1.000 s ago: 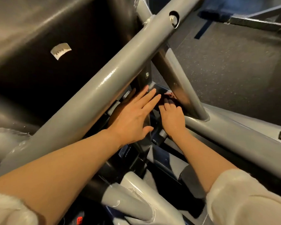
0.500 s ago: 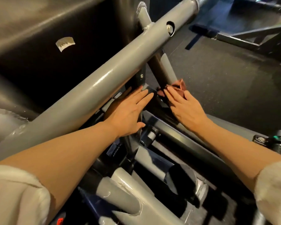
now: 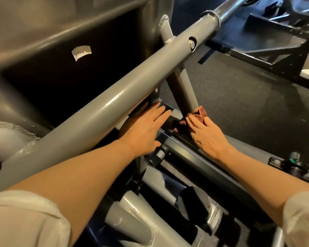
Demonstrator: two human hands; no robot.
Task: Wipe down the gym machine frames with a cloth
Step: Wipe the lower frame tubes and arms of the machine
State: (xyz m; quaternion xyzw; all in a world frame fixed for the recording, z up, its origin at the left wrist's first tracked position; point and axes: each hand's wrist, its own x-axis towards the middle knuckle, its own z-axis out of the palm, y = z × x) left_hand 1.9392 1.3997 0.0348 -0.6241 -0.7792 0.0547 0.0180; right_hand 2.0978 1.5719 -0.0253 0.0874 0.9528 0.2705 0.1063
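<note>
Right hand (image 3: 206, 135) laid flat, fingers straight and together, pressing reddish-brown cloth (image 3: 197, 115) against base of thin grey upright strut (image 3: 185, 90), where strut meets low dark frame rail (image 3: 200, 163). Cloth bunched, partly under fingertips, partly sticking out beyond them toward floor. Left hand (image 3: 144, 130) also flat, fingers extended and close together, thumb out to side, resting on dark frame part just below big diagonal grey tube (image 3: 100, 107); holding nothing. Hands near each other, not touching, narrow gap between fingertips. Diagonal tube crossing from lower left to upper right, round hole (image 3: 192, 43) near upper end, chrome bar (image 3: 234, 7) continuing past collar. Torn white sticker (image 3: 81, 52) on dark panel behind tube. More grey welded tubes (image 3: 132, 220) low centre between forearms. Black knob with green ring (image 3: 294, 164) on bolted bracket at right, well apart from cloth. Speckled black rubber floor (image 3: 239, 97) beyond strut. Light sleeves (image 3: 21, 221) pushed up on both arms.
</note>
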